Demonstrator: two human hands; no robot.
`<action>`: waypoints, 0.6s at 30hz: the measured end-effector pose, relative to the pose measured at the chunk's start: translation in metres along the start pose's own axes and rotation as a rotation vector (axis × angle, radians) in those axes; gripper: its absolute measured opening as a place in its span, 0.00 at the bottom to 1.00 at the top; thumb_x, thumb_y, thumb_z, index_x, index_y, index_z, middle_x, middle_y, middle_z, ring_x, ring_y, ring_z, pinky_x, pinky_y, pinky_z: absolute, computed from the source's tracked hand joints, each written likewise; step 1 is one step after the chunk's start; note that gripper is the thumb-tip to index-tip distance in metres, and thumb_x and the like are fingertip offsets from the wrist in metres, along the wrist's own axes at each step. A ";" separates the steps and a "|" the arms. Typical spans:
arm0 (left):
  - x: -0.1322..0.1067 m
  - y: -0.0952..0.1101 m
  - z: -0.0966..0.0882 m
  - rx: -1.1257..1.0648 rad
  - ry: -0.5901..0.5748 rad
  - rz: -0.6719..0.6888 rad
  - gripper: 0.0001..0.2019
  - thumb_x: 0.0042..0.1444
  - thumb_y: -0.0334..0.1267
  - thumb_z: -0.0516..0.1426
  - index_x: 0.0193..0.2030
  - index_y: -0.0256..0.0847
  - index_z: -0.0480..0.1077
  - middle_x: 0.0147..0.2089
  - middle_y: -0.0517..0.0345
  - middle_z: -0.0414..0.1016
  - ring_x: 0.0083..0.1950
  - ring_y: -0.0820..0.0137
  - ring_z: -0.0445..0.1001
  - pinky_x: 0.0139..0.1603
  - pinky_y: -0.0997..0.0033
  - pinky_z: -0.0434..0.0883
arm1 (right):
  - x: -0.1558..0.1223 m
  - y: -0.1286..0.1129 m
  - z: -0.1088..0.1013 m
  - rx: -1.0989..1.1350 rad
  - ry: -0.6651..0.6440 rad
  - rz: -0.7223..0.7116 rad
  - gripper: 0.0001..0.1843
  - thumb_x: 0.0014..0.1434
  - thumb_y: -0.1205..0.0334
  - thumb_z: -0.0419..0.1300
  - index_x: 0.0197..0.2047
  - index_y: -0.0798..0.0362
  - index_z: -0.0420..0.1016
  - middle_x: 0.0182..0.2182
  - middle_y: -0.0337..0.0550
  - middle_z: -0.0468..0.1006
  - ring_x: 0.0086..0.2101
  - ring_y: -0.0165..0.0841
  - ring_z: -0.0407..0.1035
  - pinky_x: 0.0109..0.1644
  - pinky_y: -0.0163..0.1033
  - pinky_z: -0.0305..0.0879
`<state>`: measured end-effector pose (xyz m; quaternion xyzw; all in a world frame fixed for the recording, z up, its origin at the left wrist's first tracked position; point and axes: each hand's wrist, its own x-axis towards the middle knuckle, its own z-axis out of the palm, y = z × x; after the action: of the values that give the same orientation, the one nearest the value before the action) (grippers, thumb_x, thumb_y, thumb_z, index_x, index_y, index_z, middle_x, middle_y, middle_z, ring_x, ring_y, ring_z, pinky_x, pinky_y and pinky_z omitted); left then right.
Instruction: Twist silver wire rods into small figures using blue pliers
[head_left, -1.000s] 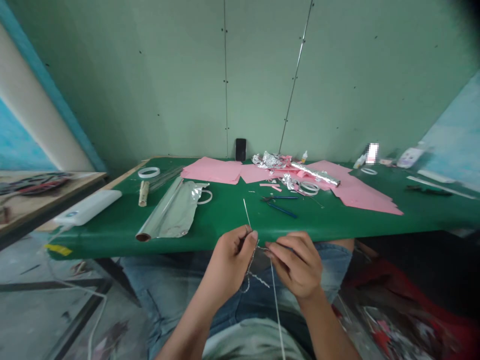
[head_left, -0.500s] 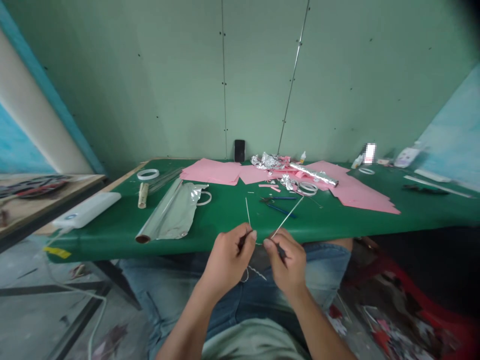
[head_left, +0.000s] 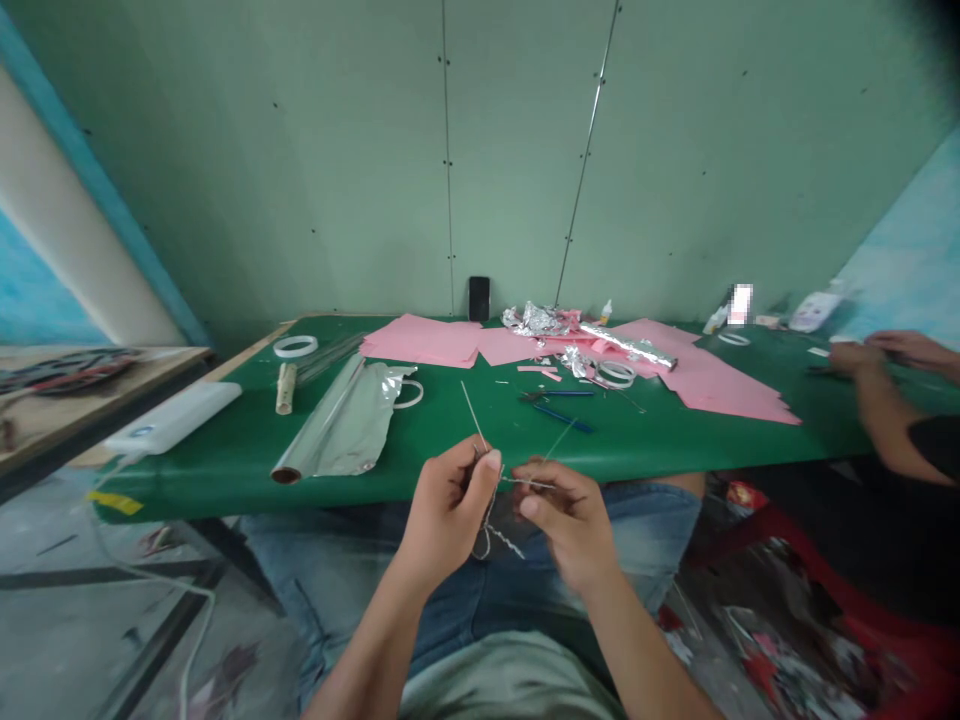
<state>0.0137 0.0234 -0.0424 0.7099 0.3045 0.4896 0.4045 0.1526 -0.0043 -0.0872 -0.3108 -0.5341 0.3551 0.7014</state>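
Twisted silver wire (head_left: pixel 489 525) is the item under inspection. It sits between my two hands, above the lap of my jeans (head_left: pixel 649 525) and just short of the table's near edge. My left hand (head_left: pixel 450 515) is closed, thumb and fingers pinching the strands, with one straight end rising past the fingertips. My right hand (head_left: pixel 564 525) is nearly closed, pinching a strand that runs across from the left, and a second thin end stands up beyond it. The loose twisted length hangs below. Ahead, on the green-topped table (head_left: pixel 442 425), lie blue-handled pliers (head_left: pixel 559 394), a roll of aluminium foil (head_left: pixel 337 430) and pink paper sheets (head_left: pixel 424 341). At far right, a co-worker's hands (head_left: pixel 862 353) are over the table.
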 end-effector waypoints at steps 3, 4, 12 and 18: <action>0.002 -0.001 0.007 -0.201 -0.025 -0.131 0.19 0.62 0.47 0.53 0.23 0.42 0.57 0.19 0.69 0.52 0.20 0.78 0.49 0.21 0.76 0.50 | 0.000 0.007 0.002 0.016 0.014 -0.077 0.20 0.48 0.42 0.70 0.36 0.48 0.81 0.23 0.38 0.74 0.24 0.31 0.67 0.25 0.36 0.64; 0.002 -0.002 0.009 -0.259 -0.036 -0.182 0.19 0.61 0.48 0.55 0.23 0.42 0.57 0.18 0.69 0.52 0.20 0.78 0.48 0.20 0.76 0.49 | 0.001 0.009 0.003 0.016 0.027 -0.108 0.20 0.48 0.41 0.70 0.35 0.48 0.81 0.23 0.38 0.74 0.24 0.31 0.67 0.25 0.36 0.64; 0.001 -0.007 0.024 -0.383 -0.050 -0.383 0.20 0.57 0.52 0.57 0.23 0.43 0.55 0.17 0.71 0.49 0.18 0.78 0.45 0.19 0.76 0.47 | 0.010 0.004 -0.003 -0.165 0.191 -0.329 0.07 0.51 0.57 0.70 0.26 0.49 0.79 0.26 0.38 0.75 0.28 0.31 0.69 0.31 0.37 0.65; -0.003 -0.012 0.032 0.161 0.339 0.025 0.15 0.59 0.41 0.56 0.24 0.42 0.59 0.19 0.68 0.54 0.21 0.75 0.53 0.26 0.73 0.53 | 0.007 0.011 0.012 -0.292 0.347 -0.325 0.08 0.60 0.65 0.62 0.28 0.53 0.74 0.27 0.40 0.75 0.29 0.30 0.72 0.30 0.35 0.67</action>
<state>0.0419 0.0179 -0.0606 0.6510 0.3978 0.5813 0.2830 0.1405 0.0083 -0.0899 -0.3753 -0.4943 0.0985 0.7779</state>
